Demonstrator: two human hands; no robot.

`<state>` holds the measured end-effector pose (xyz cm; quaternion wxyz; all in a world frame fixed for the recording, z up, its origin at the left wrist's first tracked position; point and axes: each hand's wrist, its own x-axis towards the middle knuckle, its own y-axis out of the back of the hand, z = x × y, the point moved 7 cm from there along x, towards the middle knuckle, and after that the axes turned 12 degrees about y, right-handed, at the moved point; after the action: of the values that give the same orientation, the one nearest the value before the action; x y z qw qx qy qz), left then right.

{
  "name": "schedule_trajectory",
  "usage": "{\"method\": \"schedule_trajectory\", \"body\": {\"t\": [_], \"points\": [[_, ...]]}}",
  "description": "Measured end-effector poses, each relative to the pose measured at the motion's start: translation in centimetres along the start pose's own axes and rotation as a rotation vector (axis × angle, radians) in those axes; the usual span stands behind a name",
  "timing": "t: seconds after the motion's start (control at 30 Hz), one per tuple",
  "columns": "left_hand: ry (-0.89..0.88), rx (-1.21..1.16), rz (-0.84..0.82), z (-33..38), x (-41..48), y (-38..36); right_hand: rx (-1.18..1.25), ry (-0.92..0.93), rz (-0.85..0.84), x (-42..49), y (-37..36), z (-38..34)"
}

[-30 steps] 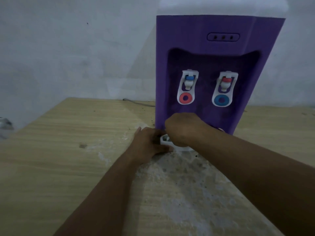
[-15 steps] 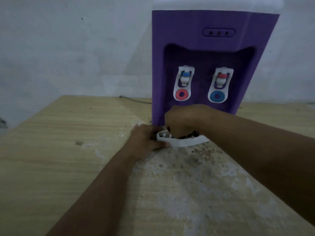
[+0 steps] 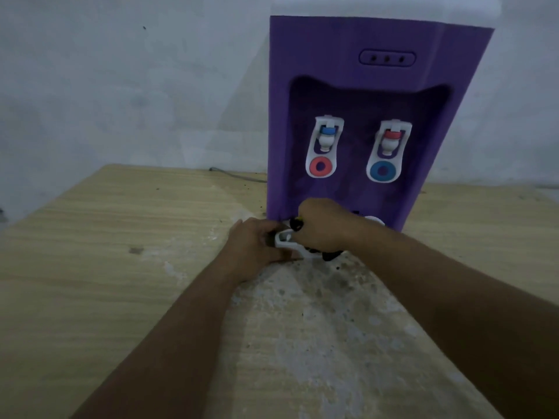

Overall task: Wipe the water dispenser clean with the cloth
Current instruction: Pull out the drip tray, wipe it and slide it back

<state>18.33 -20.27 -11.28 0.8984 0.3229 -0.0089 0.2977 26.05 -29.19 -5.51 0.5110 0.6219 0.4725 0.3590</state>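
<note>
Gripping the white drip tray [image 3: 286,241] at the water dispenser [image 3: 341,62] foot – left hand [image 3: 252,247] pinching its corner, right hand [image 3: 322,226] bunching a dark cloth [image 3: 328,255] – light, rigid, probably slippery.

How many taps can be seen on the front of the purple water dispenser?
2. The blue-capped tap is on the left of the recess of the water dispenser, the red-capped tap on the right. None seems hidden.

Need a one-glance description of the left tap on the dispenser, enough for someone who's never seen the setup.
Find the purple water dispenser standing on the wooden table against the wall. In its dark front recess hang two white taps side by side. The left tap has a blue cap above its spout and a red ring at the bottom; the right tap reverses those colours.
</note>
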Motion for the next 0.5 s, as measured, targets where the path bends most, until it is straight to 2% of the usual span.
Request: {"method": "schedule_trajectory", "body": {"t": [0.1,0.17,0.23,0.37,0.5], "points": [[0.004,0.016,0.004,0.1,0.0,0.1,0.132,-0.071,0.074,-0.7,0.8,1.9],[0.003,0.017,0.005,0.2,-0.1,0.1,0.108,-0.106,0.179,-1.1,0.7,2.4],[0.005,0.012,0.005,0.2,0.0,0.1,0.048,-0.086,0.214,-1.0,0.0,1.8],[0.013,0.008,0.004,-0.1,0.1,0.0,-0.099,0.024,0.172,-0.1,-1.1,0.0],[0.045,0.008,0.006,-0.6,0.4,-0.2,-0.029,0.044,0.066,-0.5,-0.7,0.2]]}}
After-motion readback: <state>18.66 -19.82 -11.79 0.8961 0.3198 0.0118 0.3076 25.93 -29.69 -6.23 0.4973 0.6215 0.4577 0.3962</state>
